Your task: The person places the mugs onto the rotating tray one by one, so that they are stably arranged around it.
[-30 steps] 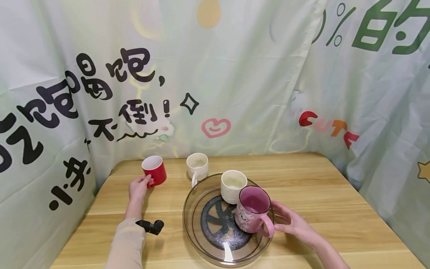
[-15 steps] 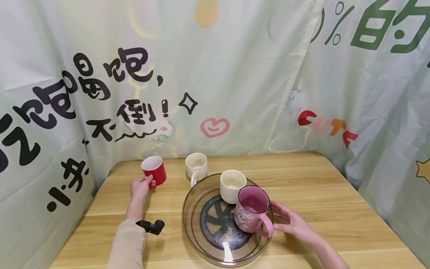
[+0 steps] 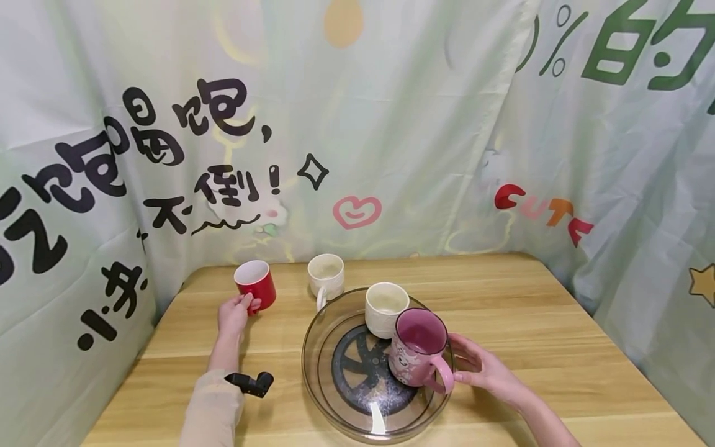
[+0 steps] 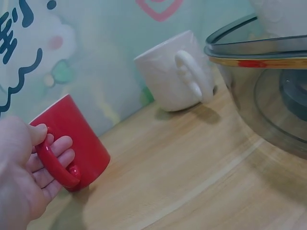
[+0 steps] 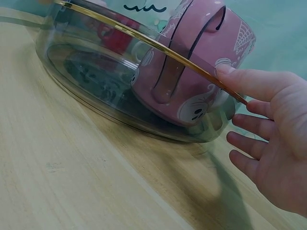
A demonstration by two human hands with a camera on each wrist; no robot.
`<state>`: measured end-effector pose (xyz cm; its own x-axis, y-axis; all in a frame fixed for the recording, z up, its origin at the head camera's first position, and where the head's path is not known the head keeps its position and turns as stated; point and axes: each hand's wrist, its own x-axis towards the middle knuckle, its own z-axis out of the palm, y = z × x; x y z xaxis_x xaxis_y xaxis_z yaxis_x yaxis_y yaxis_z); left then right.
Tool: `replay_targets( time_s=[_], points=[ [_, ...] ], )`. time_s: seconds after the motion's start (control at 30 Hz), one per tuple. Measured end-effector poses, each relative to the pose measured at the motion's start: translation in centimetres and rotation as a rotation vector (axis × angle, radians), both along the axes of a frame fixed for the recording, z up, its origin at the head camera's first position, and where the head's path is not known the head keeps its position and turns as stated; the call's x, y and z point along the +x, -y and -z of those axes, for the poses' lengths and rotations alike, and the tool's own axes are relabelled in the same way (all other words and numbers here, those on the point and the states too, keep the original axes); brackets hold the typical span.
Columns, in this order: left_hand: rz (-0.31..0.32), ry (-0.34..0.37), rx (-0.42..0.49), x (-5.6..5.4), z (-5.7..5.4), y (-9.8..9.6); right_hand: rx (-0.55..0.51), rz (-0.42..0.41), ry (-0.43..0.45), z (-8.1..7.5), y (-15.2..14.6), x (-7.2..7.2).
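In the head view my left hand (image 3: 233, 315) grips the handle of a red mug (image 3: 262, 290) with a white inside. The left wrist view shows the thumb on top of that handle and the fingers through it. On the right, my right hand (image 5: 276, 129) holds the rim of a see-through brown bowl (image 5: 53, 52), its thumb across the gold edge and its fingers outside the wall. Inside the bowl stand a pink mug (image 3: 410, 357) with white drawings and a cream mug (image 3: 385, 320). The pink mug's handle comes close to my right thumb.
Another cream mug (image 3: 328, 277) stands on the wooden table (image 3: 503, 298) behind the bowl, its handle towards me. A printed cloth (image 3: 413, 155) hangs along the back and both sides. A black device (image 3: 251, 383) sits on my left sleeve.
My left fingers have shifted slightly on the red mug's handle, and the mug has moved a touch towards me. The right hand, the bowl and the other mugs stay put.
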<state>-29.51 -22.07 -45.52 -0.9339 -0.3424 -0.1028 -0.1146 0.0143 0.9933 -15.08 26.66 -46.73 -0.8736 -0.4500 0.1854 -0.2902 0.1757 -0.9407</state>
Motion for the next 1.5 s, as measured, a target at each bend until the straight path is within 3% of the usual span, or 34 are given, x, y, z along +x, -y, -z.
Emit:
replay_targets(
  time_s=[0.27,0.5,0.93,1.1,1.5],
  points=[
    [-0.032,-0.011,0.014,1.1,-0.2,0.4,-0.013,-0.004,-0.005,0.2,0.0,-0.2],
    [-0.010,-0.055,0.040,2.2,-1.0,0.8,-0.025,0.000,-0.014,0.4,-0.1,-0.3],
    [0.090,-0.111,0.017,4.4,-4.5,-0.3,-0.058,-0.024,-0.005,0.1,0.1,-0.1],
    [0.135,-0.165,0.075,5.4,-5.8,-1.3,-0.064,-0.029,-0.004,0.1,0.1,-0.2],
    [0.266,-0.230,0.137,9.3,-9.2,-3.4,-0.066,-0.028,-0.033,0.3,-0.1,-0.3]
  ],
)
